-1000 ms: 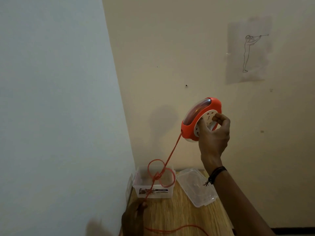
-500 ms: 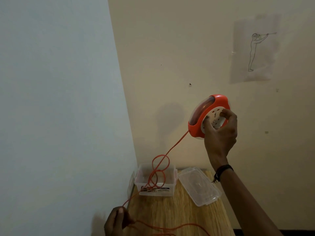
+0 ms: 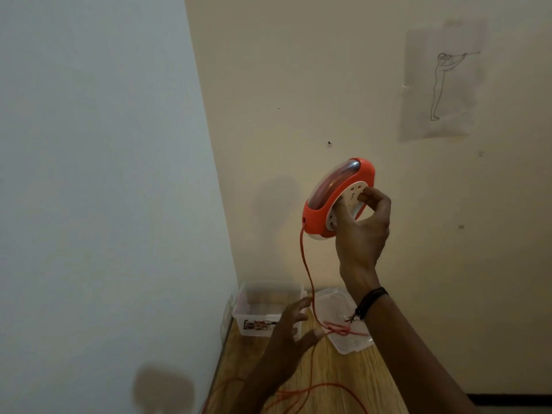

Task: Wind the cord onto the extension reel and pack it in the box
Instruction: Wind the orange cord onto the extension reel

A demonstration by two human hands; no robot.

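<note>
Two hazards stand out from where I hold things. My right hand [image 3: 363, 231] is raised in front of the wall, fingers clenched on the white hub of the orange extension reel [image 3: 339, 198], which I hold tilted and well above the wooden table [image 3: 343, 375]. The cord [image 3: 306, 264] leaves the lower left edge of the reel and drops nearly straight down. My left hand [image 3: 294, 327] is below, fingers spread and released; the cord runs just beside the fingertips, and I cannot tell whether any finger touches it.

First hazard: a tangled knot [image 3: 339, 328] in the cord lies over the clear lid [image 3: 343, 321]. If it is drawn up unpicked, I judge it will jam at the reel's inlet or drag the lid off the table.

Second hazard: slack loops lie on the near part of the table and over its edge. With nothing guiding them, they could snag or whip as they rise.

The clear box [image 3: 265, 309] sits in the corner against the wall, open, just beside the lid. A swinging cord could tip or shift it.
</note>
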